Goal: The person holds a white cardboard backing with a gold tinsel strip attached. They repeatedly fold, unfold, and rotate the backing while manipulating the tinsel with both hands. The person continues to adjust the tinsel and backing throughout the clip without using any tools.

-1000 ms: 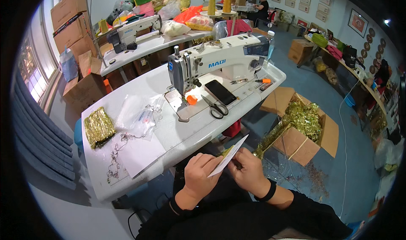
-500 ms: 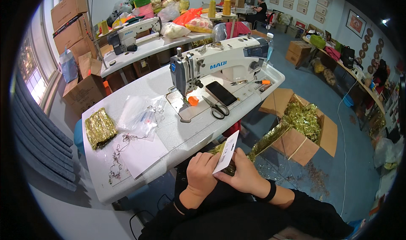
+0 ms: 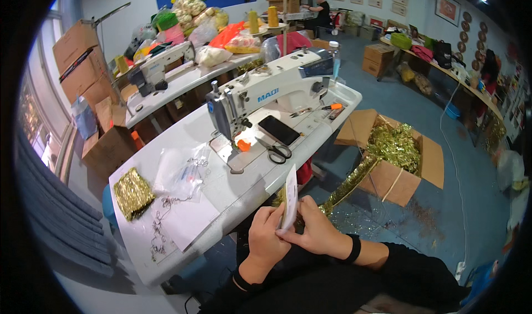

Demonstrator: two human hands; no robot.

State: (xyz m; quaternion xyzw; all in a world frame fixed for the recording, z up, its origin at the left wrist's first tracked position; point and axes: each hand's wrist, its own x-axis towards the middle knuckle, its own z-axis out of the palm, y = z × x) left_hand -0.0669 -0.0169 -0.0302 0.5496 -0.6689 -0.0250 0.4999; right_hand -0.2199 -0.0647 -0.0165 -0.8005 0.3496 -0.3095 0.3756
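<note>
Card (image 3: 291, 197), white and nearly upright, juts up between the hands, its lower end clamped between the left hand's (image 3: 267, 237) bent fingers and the right hand's (image 3: 318, 231) thumb; gold tinsel (image 3: 280, 196) shows along its left side, just above the left fingers.

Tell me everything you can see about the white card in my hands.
The white card is a thin, stiff-looking sheet, seemingly paperboard, with faint print on the face turned rightward. It stands nearly upright, seen so steeply from the side that it looks narrow, near the front edge of the white sewing table. The left hand grips it low on the left, the right hand low on the right. Shiny gold material shows along its left side; whether it is attached is unclear.
</note>
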